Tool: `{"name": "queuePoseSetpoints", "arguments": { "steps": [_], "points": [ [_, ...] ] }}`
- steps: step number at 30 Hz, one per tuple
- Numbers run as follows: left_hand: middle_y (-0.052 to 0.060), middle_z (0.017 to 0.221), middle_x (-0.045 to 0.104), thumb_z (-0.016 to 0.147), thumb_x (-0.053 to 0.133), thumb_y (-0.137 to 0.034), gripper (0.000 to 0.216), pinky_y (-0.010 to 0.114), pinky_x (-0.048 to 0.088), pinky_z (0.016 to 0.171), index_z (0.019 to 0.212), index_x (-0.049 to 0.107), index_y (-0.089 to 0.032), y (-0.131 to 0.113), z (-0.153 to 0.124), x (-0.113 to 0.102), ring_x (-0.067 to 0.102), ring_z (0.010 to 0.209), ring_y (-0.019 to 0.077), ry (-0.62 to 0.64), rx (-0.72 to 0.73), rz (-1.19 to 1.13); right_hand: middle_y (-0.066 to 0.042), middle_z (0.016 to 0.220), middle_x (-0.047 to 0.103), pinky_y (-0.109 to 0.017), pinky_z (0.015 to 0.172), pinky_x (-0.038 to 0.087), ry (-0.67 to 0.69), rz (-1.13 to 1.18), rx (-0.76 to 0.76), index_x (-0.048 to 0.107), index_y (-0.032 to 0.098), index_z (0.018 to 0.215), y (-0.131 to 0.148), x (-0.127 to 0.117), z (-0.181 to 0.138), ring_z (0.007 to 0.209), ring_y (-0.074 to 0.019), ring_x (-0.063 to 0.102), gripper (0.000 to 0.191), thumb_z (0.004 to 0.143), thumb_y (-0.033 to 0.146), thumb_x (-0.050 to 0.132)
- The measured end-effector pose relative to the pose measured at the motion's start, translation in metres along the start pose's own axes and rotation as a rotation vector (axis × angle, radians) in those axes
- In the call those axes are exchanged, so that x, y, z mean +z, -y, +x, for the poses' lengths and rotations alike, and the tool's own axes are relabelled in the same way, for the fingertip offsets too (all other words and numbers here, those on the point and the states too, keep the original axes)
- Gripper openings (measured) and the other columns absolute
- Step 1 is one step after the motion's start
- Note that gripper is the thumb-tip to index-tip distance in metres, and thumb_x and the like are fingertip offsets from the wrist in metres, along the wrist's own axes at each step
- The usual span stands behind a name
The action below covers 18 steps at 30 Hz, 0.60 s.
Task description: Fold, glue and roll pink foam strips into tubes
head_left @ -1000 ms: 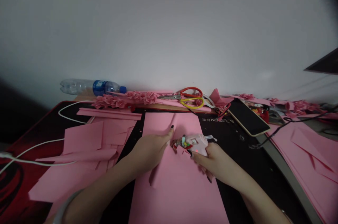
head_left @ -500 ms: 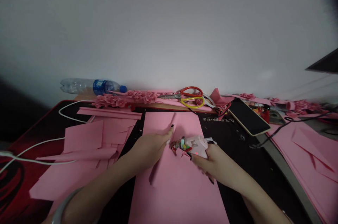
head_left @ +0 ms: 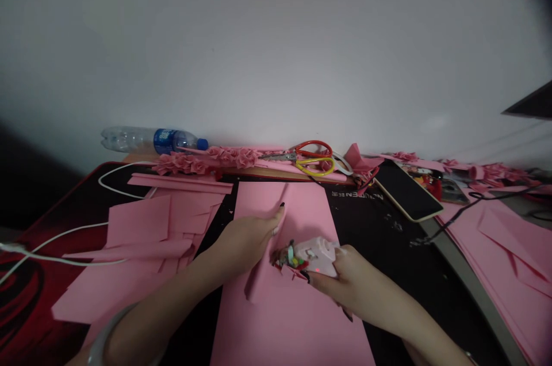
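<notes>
In the middle lies a long pink paper sheet, with a rolled part, a paper tube, running slantwise across it. My left hand is closed around the paper tube, thumb along its upper side. In my right hand is a small pale pink glue gun with a glowing red light. Colourful bits cover its nozzle end, which is at the right edge of the tube; whether it touches the paper I cannot tell. A small folded pink scrap hangs just below the nozzle.
Cut pink paper pieces and a white cable lie left. Along the wall are a plastic bottle, paper flowers and scissors. A phone, a black cable and more pink sheets are right.
My right hand has moved the glue gun slightly toward me and left, down along the tube's edge. My left hand stays on the paper tube.
</notes>
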State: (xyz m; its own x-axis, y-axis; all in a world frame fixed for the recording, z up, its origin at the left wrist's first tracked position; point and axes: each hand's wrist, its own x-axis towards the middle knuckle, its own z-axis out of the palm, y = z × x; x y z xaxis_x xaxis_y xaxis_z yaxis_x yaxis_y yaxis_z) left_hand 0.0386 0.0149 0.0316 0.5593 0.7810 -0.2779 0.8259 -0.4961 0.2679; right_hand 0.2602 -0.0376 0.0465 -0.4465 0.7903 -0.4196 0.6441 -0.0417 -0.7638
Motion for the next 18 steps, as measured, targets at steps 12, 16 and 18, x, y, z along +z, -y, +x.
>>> {"name": "queuePoseSetpoints", "arguments": {
  "steps": [12,16,18],
  "points": [
    [0.01,0.091,0.071,0.091,0.033,-0.013,0.057,0.027,0.046,0.059,0.147,0.024,-0.017,0.003,0.002,0.006,0.066,0.072,0.0222,-0.044,0.012,-0.018,0.004,0.063,0.05,-0.017,0.052,0.035,0.088,-0.029,-0.071,0.061,0.017,0.084,0.013,0.0,-0.006,0.058,-0.0083,0.044,0.01,0.083,0.018,0.051],
    [0.01,0.095,0.071,0.09,0.033,-0.011,0.059,0.029,0.049,0.065,0.147,0.022,-0.021,0.004,0.001,0.006,0.068,0.081,0.0237,-0.05,0.004,-0.029,0.004,0.065,0.052,-0.018,0.052,0.034,0.15,-0.016,-0.072,0.062,0.017,0.087,0.011,0.003,-0.007,0.057,-0.0079,0.042,0.011,0.083,0.018,0.052],
    [0.01,0.095,0.071,0.091,0.032,-0.011,0.058,0.031,0.05,0.066,0.147,0.022,-0.021,0.004,0.001,0.006,0.069,0.081,0.0244,-0.036,-0.005,-0.031,0.005,0.064,0.051,-0.018,0.05,0.033,0.173,-0.01,-0.053,0.062,0.017,0.087,0.009,0.005,-0.008,0.055,-0.0074,0.04,0.011,0.083,0.018,0.052]
  ]
}}
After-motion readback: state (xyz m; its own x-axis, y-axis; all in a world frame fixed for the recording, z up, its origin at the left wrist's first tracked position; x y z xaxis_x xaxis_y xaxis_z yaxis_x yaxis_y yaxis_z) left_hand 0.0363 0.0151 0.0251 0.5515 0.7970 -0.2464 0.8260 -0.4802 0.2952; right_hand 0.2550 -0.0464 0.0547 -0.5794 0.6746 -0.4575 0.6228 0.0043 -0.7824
